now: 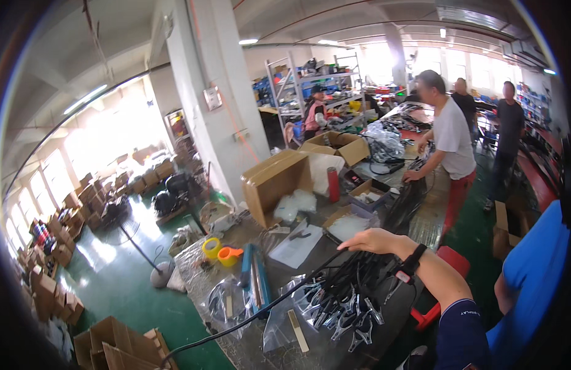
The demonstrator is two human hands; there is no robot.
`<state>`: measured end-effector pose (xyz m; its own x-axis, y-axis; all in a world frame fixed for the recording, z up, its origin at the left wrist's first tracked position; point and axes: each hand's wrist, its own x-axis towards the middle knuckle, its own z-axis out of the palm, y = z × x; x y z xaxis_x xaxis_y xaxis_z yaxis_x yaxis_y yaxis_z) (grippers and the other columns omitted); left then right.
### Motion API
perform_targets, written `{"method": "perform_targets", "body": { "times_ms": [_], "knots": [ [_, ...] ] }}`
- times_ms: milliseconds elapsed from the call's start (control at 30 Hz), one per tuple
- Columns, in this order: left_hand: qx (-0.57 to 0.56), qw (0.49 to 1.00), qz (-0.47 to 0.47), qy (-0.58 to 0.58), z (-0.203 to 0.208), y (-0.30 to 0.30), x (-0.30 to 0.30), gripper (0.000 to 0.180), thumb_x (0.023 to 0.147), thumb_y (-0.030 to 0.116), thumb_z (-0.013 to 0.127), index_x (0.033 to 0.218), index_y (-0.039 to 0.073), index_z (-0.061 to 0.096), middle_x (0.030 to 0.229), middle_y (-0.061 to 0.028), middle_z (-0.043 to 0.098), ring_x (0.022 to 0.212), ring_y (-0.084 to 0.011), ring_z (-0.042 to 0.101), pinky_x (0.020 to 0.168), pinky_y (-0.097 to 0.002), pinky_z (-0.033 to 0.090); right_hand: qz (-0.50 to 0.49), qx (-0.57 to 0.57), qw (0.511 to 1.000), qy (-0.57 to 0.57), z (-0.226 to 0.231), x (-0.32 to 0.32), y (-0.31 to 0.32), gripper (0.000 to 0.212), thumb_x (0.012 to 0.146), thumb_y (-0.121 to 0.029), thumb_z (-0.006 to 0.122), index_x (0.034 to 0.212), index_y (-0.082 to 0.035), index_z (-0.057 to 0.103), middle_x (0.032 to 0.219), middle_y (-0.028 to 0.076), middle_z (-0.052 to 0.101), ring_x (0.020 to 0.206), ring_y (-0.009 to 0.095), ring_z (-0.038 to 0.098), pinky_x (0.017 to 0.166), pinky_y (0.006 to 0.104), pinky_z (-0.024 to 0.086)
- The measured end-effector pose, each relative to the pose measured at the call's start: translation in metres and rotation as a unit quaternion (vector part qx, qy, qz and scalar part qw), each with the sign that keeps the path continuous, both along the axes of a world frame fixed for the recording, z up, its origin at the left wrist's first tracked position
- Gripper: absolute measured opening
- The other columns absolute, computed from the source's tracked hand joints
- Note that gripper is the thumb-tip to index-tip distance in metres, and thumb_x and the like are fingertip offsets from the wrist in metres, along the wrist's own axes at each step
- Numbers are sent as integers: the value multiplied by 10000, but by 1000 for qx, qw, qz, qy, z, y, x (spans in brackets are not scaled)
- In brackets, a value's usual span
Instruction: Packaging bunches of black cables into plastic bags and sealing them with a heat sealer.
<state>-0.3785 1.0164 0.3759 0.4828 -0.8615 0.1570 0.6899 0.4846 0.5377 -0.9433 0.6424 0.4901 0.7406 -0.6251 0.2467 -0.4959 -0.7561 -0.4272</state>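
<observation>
black cable [261, 312], right hand [376, 241] gripping, clips [345, 320] nearby

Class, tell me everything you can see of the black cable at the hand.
The black cable looks long, slim, smooth and rubber- or plastic-coated. The right hand grips it with the fingers; from there it slopes leftward in a shallow curve across the table, bends down and leaves the picture's lower edge. Whether it touches the clear bag or joins the black bundle below the hand is unclear.
</observation>
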Motion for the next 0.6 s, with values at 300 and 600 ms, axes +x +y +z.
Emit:
{"method": "perform_targets", "body": {
  "times_ms": [300, 600],
  "knots": [
    [203, 942, 267, 2, 38, 19, -23, 156, 968, 231, 571, 828, 168, 546, 541, 79, 345, 411, -58, 349, 373, -221, 309, 19, 251, 966, 51, -58, 71, 40, 325, 1004, -348, 496, 1120, -97, 667, 1078, 115, 690, 1011, 239, 658, 866, 331, 499],
    [333, 880, -28, -338, 61, -100, -144, 362, 1011, 354, 486, 1116, 32, 615, 686, 9, 568, 549, -75, 518, 503, -228, 418, 270, -148, 951, -4, 28, 180, 150, 277, 884, -422, 627, 814, -155, 646, 745, 7, 583, 680, 203, 640, 559, 323, 502]
  ]
}}
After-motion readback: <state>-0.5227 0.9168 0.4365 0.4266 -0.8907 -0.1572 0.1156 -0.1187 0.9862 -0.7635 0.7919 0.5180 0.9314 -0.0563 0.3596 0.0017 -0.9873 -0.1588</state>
